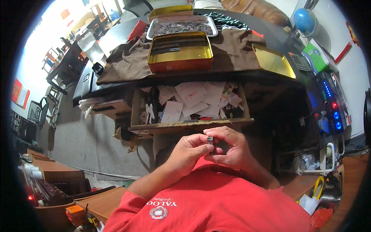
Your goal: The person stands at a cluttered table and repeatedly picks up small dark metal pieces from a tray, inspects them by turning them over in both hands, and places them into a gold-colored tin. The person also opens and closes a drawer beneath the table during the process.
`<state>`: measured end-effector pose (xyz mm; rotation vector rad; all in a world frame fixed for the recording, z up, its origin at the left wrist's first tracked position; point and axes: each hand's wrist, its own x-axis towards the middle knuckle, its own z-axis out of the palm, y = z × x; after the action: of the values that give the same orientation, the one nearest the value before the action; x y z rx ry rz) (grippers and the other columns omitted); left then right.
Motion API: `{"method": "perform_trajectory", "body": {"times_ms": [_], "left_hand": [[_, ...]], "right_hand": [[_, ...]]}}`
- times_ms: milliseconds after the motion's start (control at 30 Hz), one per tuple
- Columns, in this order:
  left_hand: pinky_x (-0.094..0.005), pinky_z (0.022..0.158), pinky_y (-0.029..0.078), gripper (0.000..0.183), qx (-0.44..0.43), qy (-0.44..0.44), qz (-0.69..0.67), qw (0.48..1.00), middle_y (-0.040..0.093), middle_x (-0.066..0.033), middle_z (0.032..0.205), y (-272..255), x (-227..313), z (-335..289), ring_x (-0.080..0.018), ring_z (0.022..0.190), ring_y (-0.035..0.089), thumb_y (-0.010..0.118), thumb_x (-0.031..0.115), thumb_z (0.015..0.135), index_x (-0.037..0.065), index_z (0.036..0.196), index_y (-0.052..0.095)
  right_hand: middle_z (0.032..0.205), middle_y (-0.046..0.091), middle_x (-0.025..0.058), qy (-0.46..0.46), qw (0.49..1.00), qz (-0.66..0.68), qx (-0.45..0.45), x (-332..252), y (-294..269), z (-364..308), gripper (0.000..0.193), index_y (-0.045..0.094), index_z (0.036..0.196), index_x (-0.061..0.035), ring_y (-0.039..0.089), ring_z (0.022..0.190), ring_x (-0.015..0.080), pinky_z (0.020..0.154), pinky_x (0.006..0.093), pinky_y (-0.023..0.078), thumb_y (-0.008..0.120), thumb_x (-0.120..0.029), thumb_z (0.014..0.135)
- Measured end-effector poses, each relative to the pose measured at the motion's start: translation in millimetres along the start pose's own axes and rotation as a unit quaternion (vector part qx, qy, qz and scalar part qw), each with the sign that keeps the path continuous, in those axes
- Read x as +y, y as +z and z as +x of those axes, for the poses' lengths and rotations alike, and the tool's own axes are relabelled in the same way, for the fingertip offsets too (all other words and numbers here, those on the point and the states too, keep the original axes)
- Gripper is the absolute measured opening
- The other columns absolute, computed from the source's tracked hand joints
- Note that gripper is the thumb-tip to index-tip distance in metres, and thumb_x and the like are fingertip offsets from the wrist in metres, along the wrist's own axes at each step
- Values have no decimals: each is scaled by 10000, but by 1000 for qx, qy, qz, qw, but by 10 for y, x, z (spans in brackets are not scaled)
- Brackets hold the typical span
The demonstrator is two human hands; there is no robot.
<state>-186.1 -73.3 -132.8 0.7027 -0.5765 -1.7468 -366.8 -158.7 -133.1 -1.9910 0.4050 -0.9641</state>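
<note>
Close to my chest, my left hand (pixel 188 150) and my right hand (pixel 232 146) meet with bent fingers. Between their fingertips is a small stack of thin grey metal pieces (pixel 210 140), held upright; its lower part is partly covered by fingers. On the table ahead stands a red-sided tin box (pixel 180 66) with a gold inside, and rows of dark thin pieces (pixel 179 43) line its far part. Behind it, a white tray (pixel 150 31) is heaped with loose small metal pieces (pixel 183 27).
An open drawer (pixel 189 124) full of papers juts out below the table edge. Brown cloth (pixel 235 54) lies under the tin, with a gold lid (pixel 273 62) to the right. A second tin (pixel 170 11) stands behind the tray. Farther right are a calculator (pixel 300 62) and a globe (pixel 305 21).
</note>
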Motion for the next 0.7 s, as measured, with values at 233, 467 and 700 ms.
{"method": "perform_trajectory", "body": {"times_ms": [233, 467, 700], "left_hand": [[-305, 790, 596, 320, 48, 53, 23, 997, 719, -127, 1010, 34, -32, 41, -184, 921, 708, 671, -15, 963, -2, 1237, 506], [-237, 711, 549, 318, 47, 74, 242, 966, 722, -113, 981, 85, -20, -27, -112, 875, 695, 667, -16, 968, 10, 1223, 479], [-254, 721, 562, 256, 14, 26, 179, 983, 710, -112, 947, 93, 3, 9, -149, 842, 707, 644, 30, 1001, -18, 1208, 502]], "right_hand": [[1082, 673, 117, 6, 999, 19, 47, -42, -12, -8, 543, 665, 1247, -58, 656, 904, 202, 793, 320, 544, 894, -139, 762], [818, 604, 37, 57, 997, 50, -4, -145, -132, -22, 254, 700, 1089, -26, 612, 673, 100, 597, 250, 490, 810, -159, 903], [855, 652, 43, 135, 977, 163, -2, -144, -138, -53, 191, 680, 1037, 14, 657, 710, 79, 605, 234, 515, 770, -124, 940]]}}
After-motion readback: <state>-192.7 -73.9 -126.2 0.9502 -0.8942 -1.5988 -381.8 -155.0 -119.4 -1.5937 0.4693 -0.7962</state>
